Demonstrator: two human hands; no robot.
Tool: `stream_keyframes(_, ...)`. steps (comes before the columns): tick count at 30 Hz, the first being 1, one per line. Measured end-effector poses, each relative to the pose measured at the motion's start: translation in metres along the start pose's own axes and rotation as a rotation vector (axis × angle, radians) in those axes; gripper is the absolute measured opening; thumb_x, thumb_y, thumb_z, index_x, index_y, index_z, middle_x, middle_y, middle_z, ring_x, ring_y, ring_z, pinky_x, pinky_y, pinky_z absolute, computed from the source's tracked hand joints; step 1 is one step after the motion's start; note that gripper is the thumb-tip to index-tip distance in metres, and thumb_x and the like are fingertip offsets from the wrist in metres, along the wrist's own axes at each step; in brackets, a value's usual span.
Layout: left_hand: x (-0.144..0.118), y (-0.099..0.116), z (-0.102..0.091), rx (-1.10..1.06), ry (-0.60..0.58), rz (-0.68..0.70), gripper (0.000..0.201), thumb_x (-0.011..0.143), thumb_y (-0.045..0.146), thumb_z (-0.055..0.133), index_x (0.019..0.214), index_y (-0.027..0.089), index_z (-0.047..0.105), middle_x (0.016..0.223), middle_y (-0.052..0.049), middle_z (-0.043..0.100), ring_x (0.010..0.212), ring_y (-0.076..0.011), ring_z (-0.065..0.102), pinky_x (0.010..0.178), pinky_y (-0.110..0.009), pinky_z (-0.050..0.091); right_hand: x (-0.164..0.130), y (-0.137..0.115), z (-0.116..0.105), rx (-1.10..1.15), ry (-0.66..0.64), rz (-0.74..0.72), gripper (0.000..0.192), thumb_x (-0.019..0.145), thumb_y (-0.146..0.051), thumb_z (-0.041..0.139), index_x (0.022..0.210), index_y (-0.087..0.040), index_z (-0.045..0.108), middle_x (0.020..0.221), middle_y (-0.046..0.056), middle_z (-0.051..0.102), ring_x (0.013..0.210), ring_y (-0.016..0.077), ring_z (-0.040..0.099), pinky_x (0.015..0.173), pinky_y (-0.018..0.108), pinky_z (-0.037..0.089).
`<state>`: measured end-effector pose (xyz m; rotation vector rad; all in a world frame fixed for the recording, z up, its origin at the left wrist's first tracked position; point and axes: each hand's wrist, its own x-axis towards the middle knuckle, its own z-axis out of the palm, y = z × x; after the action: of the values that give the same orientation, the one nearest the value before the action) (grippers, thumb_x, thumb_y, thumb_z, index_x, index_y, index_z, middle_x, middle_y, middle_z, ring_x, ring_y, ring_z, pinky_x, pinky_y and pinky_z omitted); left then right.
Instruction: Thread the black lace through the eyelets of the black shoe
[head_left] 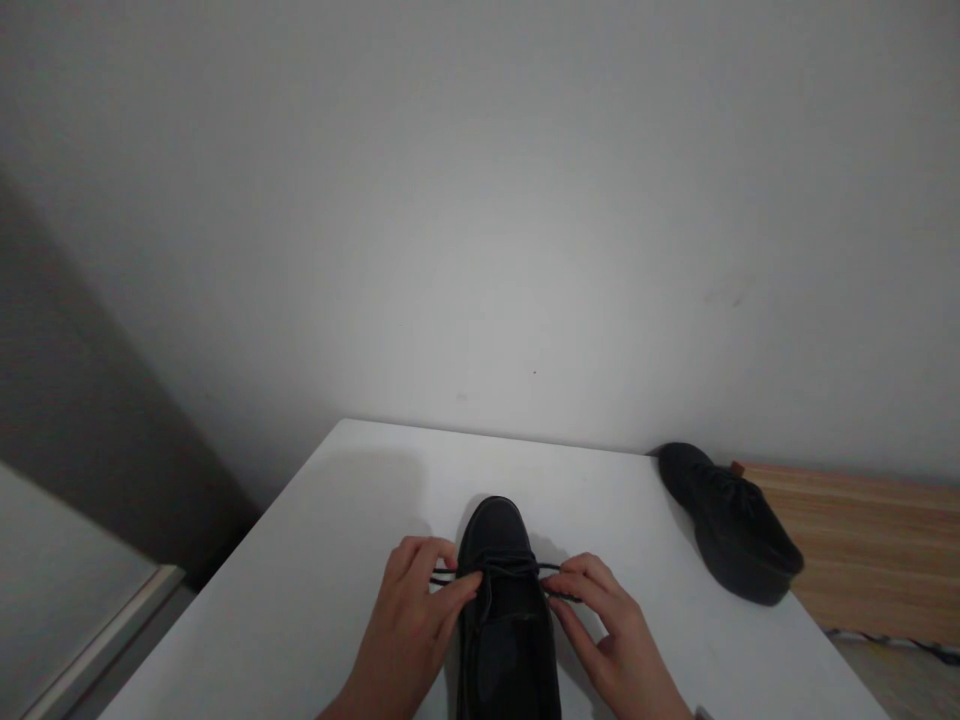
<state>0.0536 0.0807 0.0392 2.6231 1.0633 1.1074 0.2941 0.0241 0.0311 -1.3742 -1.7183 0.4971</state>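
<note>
A black lace-up shoe (pixel 496 525) lies in front of me on the white table, its toe pointing toward the wall. Across its front runs a black shoelace (pixel 508 568), drawn out to both sides. My left hand (pixel 412 615) is at the shoe's left side, thumb and fingers closed around a loop of the lace. On the right side, my right hand (pixel 600 625) pinches the lace between thumb and fingers, with a short end sticking out past the fingertips. The exact form of the knot is too dark to make out.
A second black shoe (pixel 724 525) rests at the table's right edge. The white table (pixel 315 560) meets a pale wall (pixel 480 250). Beyond its right edge is a wood-grain surface (pixel 870 540), with a dark cable (pixel 892 638) below. A white panel (pixel 67 580) stands at the left.
</note>
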Motion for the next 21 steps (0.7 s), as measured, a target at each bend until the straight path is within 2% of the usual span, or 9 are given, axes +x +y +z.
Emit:
stream_keyframes(4, -0.003, -0.004, 0.003, -0.084, 0.02, -0.009, 0.024, 0.1, 0.019, 0.048, 0.103, 0.02, 0.072, 0.081, -0.005, 0.064, 0.073, -0.0191, 0.059, 0.063, -0.03, 0.053, -0.002, 0.0, 0.0, -0.026, 0.035, -0.029, 0.02, 0.095, -0.022, 0.058, 0.107, -0.027, 0.073, 0.096, 0.008, 0.068, 0.091, 0.0251, 0.064, 0.079, 0.038, 0.055)
stream_keyframes(8, -0.004, -0.004, 0.005, -0.179, 0.041, -0.05, 0.021, 0.101, 0.022, 0.05, 0.096, 0.02, 0.07, 0.082, -0.005, 0.071, 0.077, -0.0183, 0.065, 0.071, -0.03, 0.056, -0.004, -0.001, 0.002, -0.009, 0.066, -0.06, 0.017, 0.094, -0.022, 0.059, 0.104, -0.027, 0.072, 0.093, 0.008, 0.072, 0.088, 0.0251, 0.066, 0.078, 0.038, 0.056)
stream_keyframes(11, -0.004, -0.002, 0.004, -0.205, 0.021, -0.074, 0.021, 0.099, 0.018, 0.049, 0.092, 0.021, 0.068, 0.081, -0.003, 0.072, 0.075, -0.0182, 0.067, 0.07, -0.03, 0.057, -0.003, -0.002, 0.004, 0.015, 0.087, -0.036, 0.013, 0.094, -0.024, 0.061, 0.102, -0.025, 0.071, 0.087, 0.007, 0.072, 0.08, 0.0232, 0.068, 0.073, 0.034, 0.056)
stream_keyframes(14, -0.004, 0.002, 0.001, -0.207, 0.004, -0.113, 0.018, 0.098, 0.017, 0.049, 0.097, 0.021, 0.067, 0.083, -0.004, 0.073, 0.076, -0.019, 0.068, 0.07, -0.03, 0.057, -0.003, -0.005, 0.006, 0.042, 0.084, 0.011, 0.014, 0.096, -0.026, 0.059, 0.104, -0.024, 0.07, 0.086, 0.006, 0.072, 0.077, 0.021, 0.068, 0.069, 0.029, 0.056)
stream_keyframes(16, -0.004, 0.005, -0.001, -0.212, -0.039, -0.147, 0.018, 0.098, 0.02, 0.052, 0.109, 0.021, 0.065, 0.087, -0.005, 0.072, 0.078, -0.0197, 0.068, 0.072, -0.03, 0.058, -0.003, -0.009, 0.006, 0.051, 0.08, 0.013, 0.017, 0.097, -0.025, 0.056, 0.109, -0.024, 0.068, 0.092, 0.006, 0.073, 0.081, 0.0205, 0.07, 0.072, 0.028, 0.057)
stream_keyframes(18, -0.003, 0.009, -0.004, -0.214, -0.126, -0.166, 0.027, 0.096, 0.023, 0.057, 0.123, 0.022, 0.061, 0.095, -0.007, 0.072, 0.084, -0.021, 0.069, 0.076, -0.032, 0.059, -0.003, -0.014, 0.003, 0.039, 0.069, -0.002, 0.021, 0.098, -0.024, 0.054, 0.116, -0.025, 0.066, 0.101, 0.008, 0.073, 0.089, 0.0207, 0.071, 0.077, 0.028, 0.058)
stream_keyframes(21, 0.001, 0.018, -0.008, -0.188, -0.277, -0.154, 0.037, 0.092, 0.022, 0.061, 0.13, 0.024, 0.058, 0.107, -0.009, 0.068, 0.093, -0.0235, 0.069, 0.083, -0.036, 0.059, -0.003, -0.025, -0.003, -0.025, 0.008, -0.054, 0.028, 0.099, -0.023, 0.052, 0.124, -0.027, 0.063, 0.106, 0.008, 0.072, 0.094, 0.0208, 0.071, 0.081, 0.029, 0.058)
